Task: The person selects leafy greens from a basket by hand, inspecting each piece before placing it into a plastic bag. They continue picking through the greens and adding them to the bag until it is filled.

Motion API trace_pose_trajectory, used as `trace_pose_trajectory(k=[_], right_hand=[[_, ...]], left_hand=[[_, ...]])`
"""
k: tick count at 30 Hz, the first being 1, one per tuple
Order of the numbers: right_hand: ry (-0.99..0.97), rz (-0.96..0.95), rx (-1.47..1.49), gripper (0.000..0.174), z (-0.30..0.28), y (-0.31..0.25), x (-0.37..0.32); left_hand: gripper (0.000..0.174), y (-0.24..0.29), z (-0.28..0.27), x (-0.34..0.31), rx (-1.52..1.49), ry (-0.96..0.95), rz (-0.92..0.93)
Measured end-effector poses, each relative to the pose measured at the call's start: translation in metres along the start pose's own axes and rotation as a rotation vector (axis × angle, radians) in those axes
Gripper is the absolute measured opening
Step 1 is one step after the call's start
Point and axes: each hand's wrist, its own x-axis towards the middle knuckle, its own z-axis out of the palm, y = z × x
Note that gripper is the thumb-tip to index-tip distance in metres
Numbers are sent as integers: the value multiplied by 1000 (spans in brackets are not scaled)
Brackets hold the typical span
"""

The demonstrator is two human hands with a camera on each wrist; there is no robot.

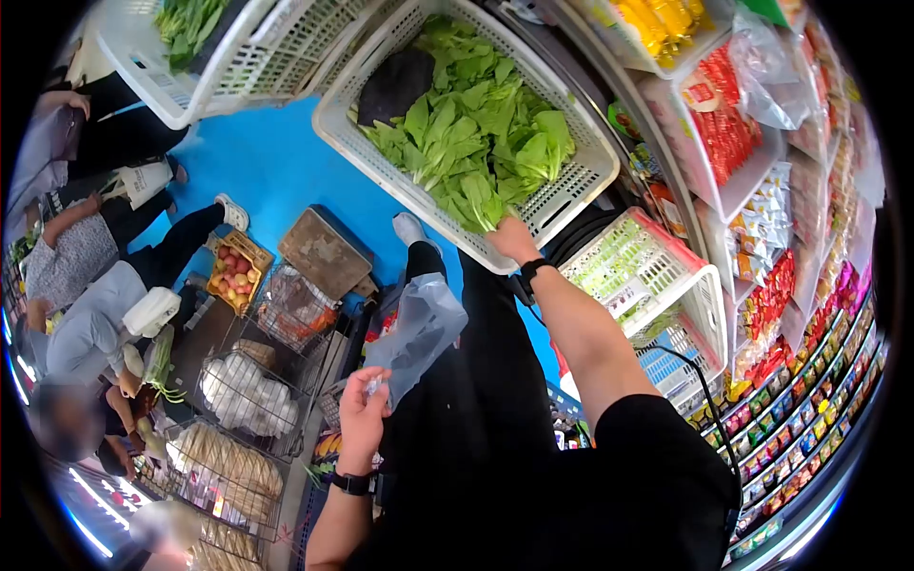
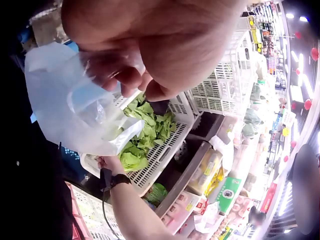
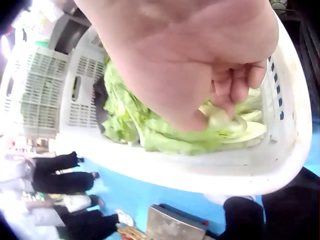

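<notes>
My left hand [image 1: 362,419] pinches the gathered end of a thin clear plastic bag [image 1: 424,328]. The bag hangs loosely and also shows in the left wrist view, beside the curled fingers. Out in front, my right hand [image 1: 514,240] reaches over the near rim of a white crate [image 1: 376,171] filled with leafy greens [image 1: 486,114]. In the right wrist view, its thumb and curled fingers [image 3: 239,92] close round the pale stem base of a leafy green [image 3: 220,120]. Part of that stem is hidden behind the hand. Dark cloth [image 1: 395,86] lies under the greens at the crate's far left.
Shelves of packaged snacks [image 1: 724,114] line the right. Below the crate stand more white baskets [image 1: 657,276]. Wire baskets [image 1: 252,390] and a crate of round fruit [image 1: 235,273] are on the left, near several people. Another white crate [image 1: 219,81] stands at upper left.
</notes>
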Motion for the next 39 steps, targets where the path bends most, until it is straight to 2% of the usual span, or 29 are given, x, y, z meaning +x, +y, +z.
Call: trace_pose_trajectory(k=[2,4,6,8,9,10,12,14,15,16,18,19,20,21,22,23,25,26,28,29,31,34,35,36,37,38,39], right_hand=[[64,-164,295,45,-31,-3,-34],[107,-207,414,42,-51,-5,-66],[150,-230,815,35,-80,-16,-110],[142,-329,925,28,-124,-38,-169],[113,-418,1084,29,-141,-48,-196],[128,-427,1084,29,-157,-57,-227],[217,-549,1031,30,-192,-81,-281],[171,-616,1212,32,-212,-106,-329],[180,-650,1234,32,-220,-116,-348],[201,-663,1243,32,-225,-128,-361],[245,-739,1341,32,-231,-148,-380],[291,-741,1326,30,-230,-154,-379],[316,-733,1339,30,-227,-162,-376],[407,-704,1340,29,-226,-171,-370],[498,-679,1339,28,-227,-182,-359],[611,-586,1322,28,-227,-191,-347],[656,-526,1321,29,-227,-195,-326],[678,-474,1309,31,-229,-200,-323],[688,-463,1392,32,-225,-207,-328],[679,-497,1436,31,-227,-215,-340],[653,-532,1486,28,-227,-228,-361],[585,-585,1504,29,-224,-247,-392],[618,-579,1490,26,-222,-253,-397],[633,-568,1502,26,-221,-258,-405],[803,-533,1261,24,-224,-262,-414],[955,-486,1011,22,-226,-265,-423],[1029,-471,995,21,-229,-267,-431]], left_hand=[[25,27,1,-3,5,-14,40],[26,57,4,-8,5,-47,148],[27,86,10,-14,8,-48,209],[28,113,17,-18,-5,-74,337],[24,125,20,-20,-4,-97,340],[24,134,25,-21,-4,-105,355],[22,158,40,-13,123,-244,540],[24,185,58,-11,198,-360,550],[32,197,66,-11,206,-424,587],[32,213,72,-13,219,-434,606],[40,248,82,-21,217,-644,572],[40,261,87,-15,234,-668,587],[44,265,90,-7,265,-634,508],[48,268,90,2,295,-598,430],[48,270,89,17,313,-613,435],[50,270,90,36,272,-553,486],[50,279,81,46,290,-451,566],[50,286,74,46,306,-467,565],[46,295,61,45,390,-480,740],[46,301,57,39,403,-494,733],[42,319,50,21,309,-672,677],[36,336,50,1,286,-811,609],[36,333,52,5,297,-824,601],[34,328,54,12,291,-868,714],[32,326,56,16,283,-915,830],[32,330,54,8,297,-935,826],[30,337,51,-6,400,-879,852]])
